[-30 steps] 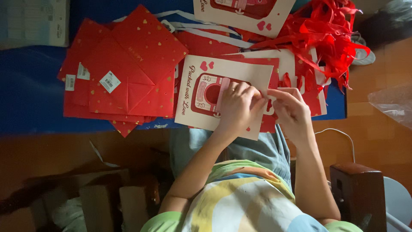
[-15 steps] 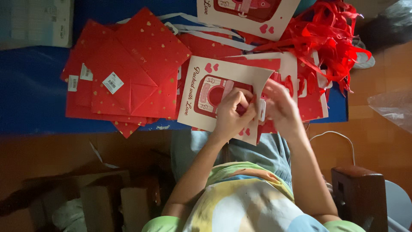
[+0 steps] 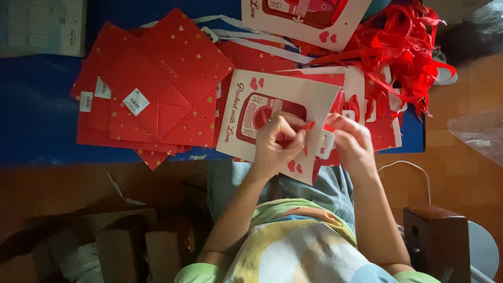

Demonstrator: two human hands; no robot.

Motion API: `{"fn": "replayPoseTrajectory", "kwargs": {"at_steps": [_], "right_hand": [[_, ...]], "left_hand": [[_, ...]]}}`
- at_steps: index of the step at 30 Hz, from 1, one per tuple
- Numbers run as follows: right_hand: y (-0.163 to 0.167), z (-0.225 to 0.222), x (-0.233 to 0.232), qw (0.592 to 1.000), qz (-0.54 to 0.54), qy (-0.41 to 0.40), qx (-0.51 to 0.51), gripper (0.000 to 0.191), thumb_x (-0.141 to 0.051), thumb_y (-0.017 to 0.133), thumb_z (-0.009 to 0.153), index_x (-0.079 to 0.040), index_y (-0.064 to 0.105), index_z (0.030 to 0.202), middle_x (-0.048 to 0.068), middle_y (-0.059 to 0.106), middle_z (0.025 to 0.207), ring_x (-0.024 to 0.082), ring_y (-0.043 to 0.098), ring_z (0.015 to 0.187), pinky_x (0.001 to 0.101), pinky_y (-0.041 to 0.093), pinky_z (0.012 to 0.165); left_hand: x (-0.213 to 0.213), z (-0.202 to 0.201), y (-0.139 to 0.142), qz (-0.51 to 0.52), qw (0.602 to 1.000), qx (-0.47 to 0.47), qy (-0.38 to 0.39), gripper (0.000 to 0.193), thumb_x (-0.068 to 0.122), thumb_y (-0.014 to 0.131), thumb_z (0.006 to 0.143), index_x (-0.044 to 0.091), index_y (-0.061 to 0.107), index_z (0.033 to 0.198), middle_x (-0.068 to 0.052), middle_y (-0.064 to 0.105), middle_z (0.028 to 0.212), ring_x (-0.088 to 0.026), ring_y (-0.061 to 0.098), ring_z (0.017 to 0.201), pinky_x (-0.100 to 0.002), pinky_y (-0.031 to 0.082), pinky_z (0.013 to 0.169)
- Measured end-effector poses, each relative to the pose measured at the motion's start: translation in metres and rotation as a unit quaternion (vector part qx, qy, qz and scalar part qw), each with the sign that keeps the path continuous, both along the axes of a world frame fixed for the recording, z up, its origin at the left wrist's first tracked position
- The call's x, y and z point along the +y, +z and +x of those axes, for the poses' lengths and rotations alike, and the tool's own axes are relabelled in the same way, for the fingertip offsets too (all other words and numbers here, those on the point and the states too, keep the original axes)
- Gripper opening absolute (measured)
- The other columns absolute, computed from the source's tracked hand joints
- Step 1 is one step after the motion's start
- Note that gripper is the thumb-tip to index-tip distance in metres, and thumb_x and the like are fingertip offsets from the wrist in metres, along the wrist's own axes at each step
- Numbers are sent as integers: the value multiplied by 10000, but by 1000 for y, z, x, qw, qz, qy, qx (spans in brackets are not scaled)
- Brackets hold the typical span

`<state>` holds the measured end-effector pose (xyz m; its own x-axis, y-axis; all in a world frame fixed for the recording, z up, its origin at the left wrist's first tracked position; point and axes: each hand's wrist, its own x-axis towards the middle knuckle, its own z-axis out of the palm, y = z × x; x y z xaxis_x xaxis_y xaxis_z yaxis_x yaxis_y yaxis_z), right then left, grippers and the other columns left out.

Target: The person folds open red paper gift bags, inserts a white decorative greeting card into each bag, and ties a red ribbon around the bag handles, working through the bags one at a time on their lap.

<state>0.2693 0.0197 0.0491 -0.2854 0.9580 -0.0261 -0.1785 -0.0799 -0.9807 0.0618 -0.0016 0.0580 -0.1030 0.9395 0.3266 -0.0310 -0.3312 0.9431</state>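
**Ribbon end pinched at a white gift bag**

A flat white bag (image 3: 293, 102) with a red picture and hearts lies at the table's near edge, its lower part overhanging toward the person's lap. The left hand (image 3: 277, 144) rests on it, thumb and forefinger closed on a short red ribbon end (image 3: 308, 126) — a tight pinch, the other fingers curled under. The hand seems placed there both to pin the bag flat and to steer the ribbon toward the bag's edge, though the exact spot is hidden.

At 3 o'clock from that hand, the right hand (image 3: 353, 144) is curled over the bag's right edge. It seems to grip the edge and a white tab there, but its fingertips are turned away, so I cannot tell how firmly it is closed or on what.

Outward: at 12 o'clock a second white bag (image 3: 335, 29) of the same print lies partly out of frame — two such bags show their fronts, and further white edges peek between them. At 9 to 10 o'clock sits a stack of red bags (image 3: 173, 78) dotted with gold hearts, too overlapped to count; three white stickers show on them. At 1 to 2 o'clock a tangle of loose red ribbons (image 3: 408, 57) is heaped within reach of the right hand. All rest on a blue table (image 3: 36, 131).
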Motion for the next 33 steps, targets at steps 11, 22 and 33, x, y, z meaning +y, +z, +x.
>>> {"fn": "replayPoseTrajectory", "kwargs": {"at_steps": [11, 22, 33], "right_hand": [[13, -25, 4, 971, -13, -60, -232, 396, 39, 556, 938, -50, 615, 1319, 22, 706, 915, 57, 600, 584, 232, 475, 460], [-16, -15, 4, 966, 24, -93, -239, 205, 68, 645, 906, 18, 679, 1102, 15, 701, 909, 48, 608, 773, 220, 492, 635], [-16, -19, 4, 970, 20, -88, -227, 154, 32, 674, 921, 17, 708, 1070, -5, 713, 910, 27, 630, 833, 204, 521, 715]], "left_hand": [[3, -2, 2, -110, 991, 62, -53, 451, -94, 568, 822, 67, 636, 1238, -81, 650, 1101, -176, 652, 1012, -297, 561, 914], [7, 14, -22, 65, 930, 354, 75, 294, 85, 712, 911, 149, 696, 1197, -21, 657, 998, -245, 667, 1001, -400, 532, 904], [11, 13, -26, 4, 956, 277, 96, 355, 147, 707, 1006, 76, 591, 1334, -77, 737, 1071, -282, 715, 893, -396, 554, 798]]}}
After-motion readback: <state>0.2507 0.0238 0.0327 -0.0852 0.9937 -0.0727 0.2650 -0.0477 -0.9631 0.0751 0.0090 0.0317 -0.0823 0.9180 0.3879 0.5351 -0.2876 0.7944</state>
